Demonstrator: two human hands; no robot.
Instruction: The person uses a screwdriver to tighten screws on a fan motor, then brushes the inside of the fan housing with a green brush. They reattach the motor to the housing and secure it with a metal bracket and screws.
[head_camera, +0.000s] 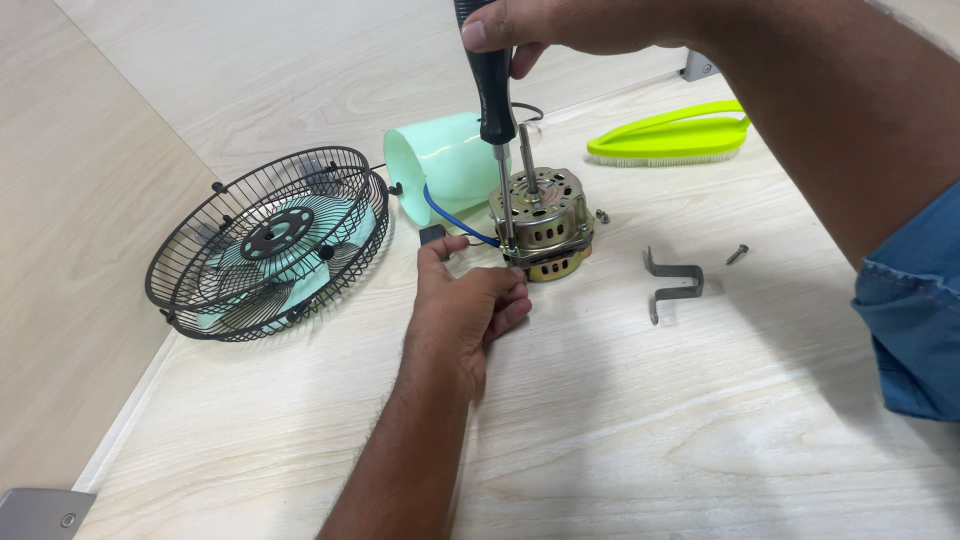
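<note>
Left hand steadies motor mid-table, far from edges.

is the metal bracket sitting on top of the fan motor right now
No, the metal bracket lies flat on the table, apart from the fan motor and to its right.

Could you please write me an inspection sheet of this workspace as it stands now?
Surface: pale wood-grain table.
Job's things: perforated metal fan motor; black-handled screwdriver upright, tip at the motor's rim.
Clutter: black wire fan guard with mint blades, mint plastic housing, bent grey metal bracket, loose screw, lime-green brush.
Grippers: left hand steadies the motor; right hand grips the screwdriver.
Cables: blue wire from housing to motor.
Surroundings: beige floor.
</note>
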